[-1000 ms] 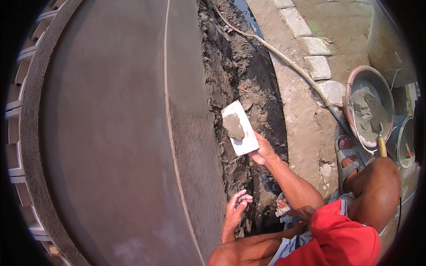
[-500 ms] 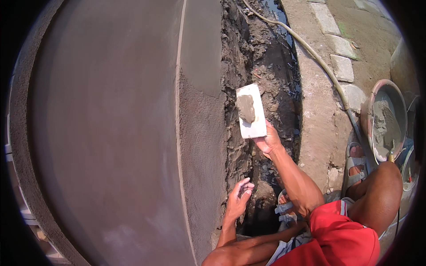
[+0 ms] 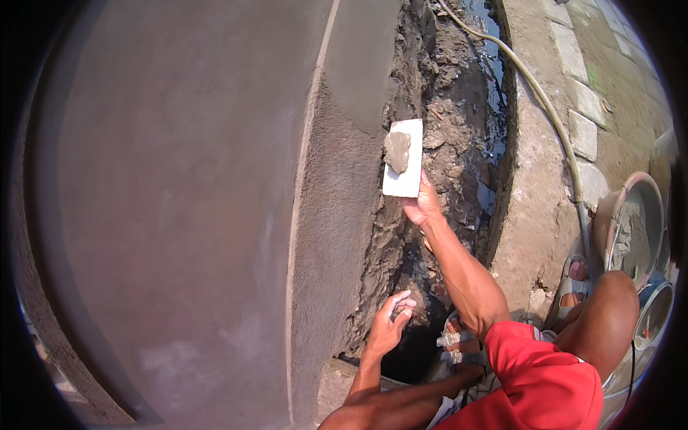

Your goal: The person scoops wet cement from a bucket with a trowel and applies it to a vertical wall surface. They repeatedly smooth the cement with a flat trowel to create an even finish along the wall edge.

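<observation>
From where I watch, the 2 hands are far from equal in reach: the right hand (image 3: 421,206) is on the white board (image 3: 403,184) itself, while the left hand (image 3: 390,324) sits well below it, near the lower middle of the frame. The board is in the center of the frame, slightly above the middle. I see the right fingers gripping its lower right end, and from them it extends up and a little to the left. Its long axis runs nearly up and down the frame, the top leaning slightly right, and a lump of grey mortar (image 3: 398,152) clings to its left half. I can't see the board's underside, so I cannot tell how the grip closes there. The left fingers are loosely curled and apart, with nothing visible in them; from them the board lies almost straight up the frame. Just left of the board runs the rough grey band (image 3: 331,204), with a smoother patch (image 3: 362,61) above it toward the top of the frame. I cannot judge the depth of the gap between board and band.
</observation>
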`<state>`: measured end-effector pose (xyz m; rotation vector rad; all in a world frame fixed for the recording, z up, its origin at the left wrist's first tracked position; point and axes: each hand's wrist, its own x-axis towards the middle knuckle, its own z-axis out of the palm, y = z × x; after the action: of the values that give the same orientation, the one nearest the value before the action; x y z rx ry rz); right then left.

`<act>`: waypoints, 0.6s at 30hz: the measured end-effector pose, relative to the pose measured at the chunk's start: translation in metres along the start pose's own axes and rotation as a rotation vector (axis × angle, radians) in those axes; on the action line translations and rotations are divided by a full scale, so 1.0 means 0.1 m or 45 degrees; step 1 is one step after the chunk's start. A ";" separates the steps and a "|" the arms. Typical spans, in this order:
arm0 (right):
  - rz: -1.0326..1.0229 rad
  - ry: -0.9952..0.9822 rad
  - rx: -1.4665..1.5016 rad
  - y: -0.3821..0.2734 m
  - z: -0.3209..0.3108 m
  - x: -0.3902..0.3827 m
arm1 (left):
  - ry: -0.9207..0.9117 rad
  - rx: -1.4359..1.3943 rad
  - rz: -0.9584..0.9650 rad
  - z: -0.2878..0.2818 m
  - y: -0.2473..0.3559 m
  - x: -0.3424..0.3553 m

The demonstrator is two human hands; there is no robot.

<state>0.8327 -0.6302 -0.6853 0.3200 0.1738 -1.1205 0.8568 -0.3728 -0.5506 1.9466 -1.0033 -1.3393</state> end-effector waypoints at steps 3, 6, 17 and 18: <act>-0.013 -0.018 -0.033 0.10 -0.02 0.11 | 0.019 0.004 -0.010 -0.02 -0.04 -0.01; -0.025 -0.025 -0.094 0.18 -0.08 0.20 | 0.034 0.003 -0.033 -0.04 -0.10 -0.03; -0.384 -0.024 -0.571 0.52 0.04 0.30 | -0.028 -0.072 -0.046 -0.11 -0.33 -0.05; -0.398 0.001 -0.617 0.53 0.09 0.30 | -0.031 -0.069 -0.046 -0.11 -0.36 -0.04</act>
<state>0.8936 -0.6375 -0.6774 -0.1451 0.4991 -1.3431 0.8758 -0.3490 -0.5727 1.9212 -0.9379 -1.3990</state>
